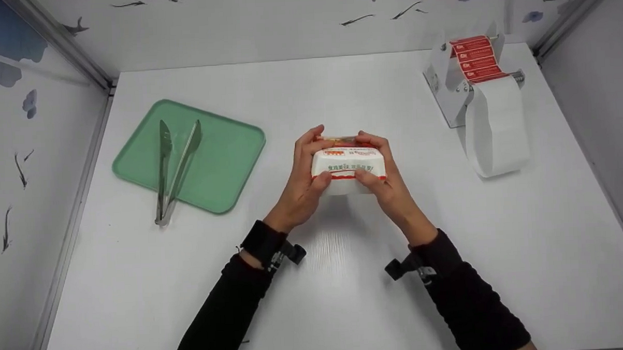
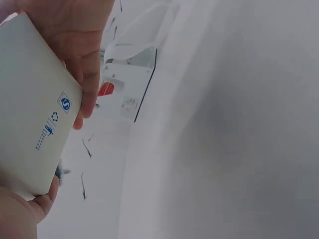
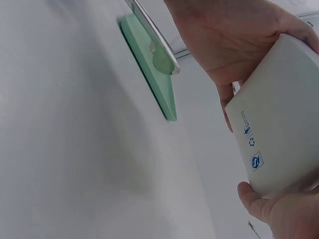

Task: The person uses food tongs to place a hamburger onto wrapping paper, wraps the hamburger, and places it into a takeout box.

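Both hands hold a small white paper food box (image 1: 348,161) with red and green print, raised above the table. My left hand (image 1: 302,183) grips its left side, with the thumb on the near face and the fingers toward the far side. The right hand (image 1: 395,185) grips the opposite side in much the same way. From the left wrist, the plain underside of the box (image 2: 35,109) shows small blue printed marks. That same underside appears in the right wrist view, between the left hand (image 3: 234,40) and the right hand (image 3: 294,214).
On the left lies a green tray (image 1: 218,168), with metal tongs (image 1: 184,161) across it whose joined end sticks out past the near edge. At the back right stands a label dispenser (image 1: 454,108) with red stickers (image 1: 476,60) and a hanging white backing strip (image 1: 507,132). Patterned walls enclose the table.
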The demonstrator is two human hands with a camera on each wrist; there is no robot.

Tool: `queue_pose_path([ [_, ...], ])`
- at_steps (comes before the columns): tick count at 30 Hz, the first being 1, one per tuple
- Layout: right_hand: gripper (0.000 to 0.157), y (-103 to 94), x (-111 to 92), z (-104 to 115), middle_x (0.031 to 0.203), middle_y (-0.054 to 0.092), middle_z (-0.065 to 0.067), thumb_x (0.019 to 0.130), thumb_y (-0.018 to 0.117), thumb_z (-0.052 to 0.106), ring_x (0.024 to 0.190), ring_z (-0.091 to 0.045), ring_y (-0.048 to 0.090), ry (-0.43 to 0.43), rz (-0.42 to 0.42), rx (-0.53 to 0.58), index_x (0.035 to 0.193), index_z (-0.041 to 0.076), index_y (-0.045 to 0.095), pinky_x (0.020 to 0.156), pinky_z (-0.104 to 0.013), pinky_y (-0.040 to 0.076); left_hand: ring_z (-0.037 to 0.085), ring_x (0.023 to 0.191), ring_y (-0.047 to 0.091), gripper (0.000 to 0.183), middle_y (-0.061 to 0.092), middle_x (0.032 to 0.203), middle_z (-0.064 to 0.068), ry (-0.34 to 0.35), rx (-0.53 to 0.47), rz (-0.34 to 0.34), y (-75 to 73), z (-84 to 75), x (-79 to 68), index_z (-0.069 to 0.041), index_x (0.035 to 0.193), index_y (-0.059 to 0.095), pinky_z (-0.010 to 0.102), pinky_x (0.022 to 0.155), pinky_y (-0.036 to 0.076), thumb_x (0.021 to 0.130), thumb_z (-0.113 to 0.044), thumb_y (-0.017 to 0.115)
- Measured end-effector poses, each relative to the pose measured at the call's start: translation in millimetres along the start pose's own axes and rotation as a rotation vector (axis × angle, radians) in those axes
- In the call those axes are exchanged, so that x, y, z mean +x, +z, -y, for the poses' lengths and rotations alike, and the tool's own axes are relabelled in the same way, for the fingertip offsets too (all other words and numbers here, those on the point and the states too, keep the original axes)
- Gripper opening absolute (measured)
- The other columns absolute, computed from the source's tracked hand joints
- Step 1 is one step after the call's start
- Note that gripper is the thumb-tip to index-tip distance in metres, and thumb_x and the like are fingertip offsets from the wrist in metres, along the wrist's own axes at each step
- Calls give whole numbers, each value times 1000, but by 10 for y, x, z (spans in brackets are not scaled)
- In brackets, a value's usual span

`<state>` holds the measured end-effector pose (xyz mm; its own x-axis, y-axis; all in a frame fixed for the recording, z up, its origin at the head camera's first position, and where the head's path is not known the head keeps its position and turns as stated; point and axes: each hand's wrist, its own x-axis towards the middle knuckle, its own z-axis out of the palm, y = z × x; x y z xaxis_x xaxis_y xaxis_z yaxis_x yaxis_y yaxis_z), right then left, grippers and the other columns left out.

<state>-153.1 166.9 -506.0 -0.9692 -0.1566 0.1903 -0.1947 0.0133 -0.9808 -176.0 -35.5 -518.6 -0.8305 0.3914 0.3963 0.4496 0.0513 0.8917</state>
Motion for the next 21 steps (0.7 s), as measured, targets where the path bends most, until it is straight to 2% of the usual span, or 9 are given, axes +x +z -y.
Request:
queue_pose_path([
  [2,61,11,9,-2,165,39,-7,95,61,17,155,-20,33,-21,-23,8,151,8,41,118,-31,39,24,161,27,85,15,177,11,22,46,8,-13,2,9,-11,160,38,49,125,39,104,-75,39],
  [5,61,17,33,-8,164,41,-10,89,64,18,159,-20,28,-74,-70,21,147,9,46,123,-37,36,25,166,20,94,5,181,9,16,65,5,-7,-4,20,-12,168,29,55,127,36,102,-79,39],
  [9,64,8,62,-16,171,31,-10,83,67,18,161,-23,25,-141,-95,16,145,12,48,125,-49,34,21,169,2,105,-10,182,3,-52,4,21,17,-45,28,-16,174,10,62,133,20,99,-83,40],
  [13,66,-9,87,-21,178,20,-6,83,66,18,164,-25,18,-174,-67,8,146,13,45,129,-61,27,15,169,-8,111,-16,182,-2,-92,4,58,7,-64,21,-18,174,-7,60,135,9,98,-85,38],
  [16,65,-18,111,-18,179,18,-5,83,64,19,165,-24,16,-185,-47,5,145,14,45,131,-63,24,15,169,-7,112,-19,181,-2,-80,23,57,-32,-60,18,-16,174,-6,60,135,10,98,-85,40],
  [21,65,-24,156,-17,178,22,-9,80,65,20,165,-28,20,-225,-73,18,142,13,49,130,-61,26,19,170,0,114,-12,182,1,-55,-11,30,-86,-37,52,-15,174,6,57,135,16,95,-84,51],
])
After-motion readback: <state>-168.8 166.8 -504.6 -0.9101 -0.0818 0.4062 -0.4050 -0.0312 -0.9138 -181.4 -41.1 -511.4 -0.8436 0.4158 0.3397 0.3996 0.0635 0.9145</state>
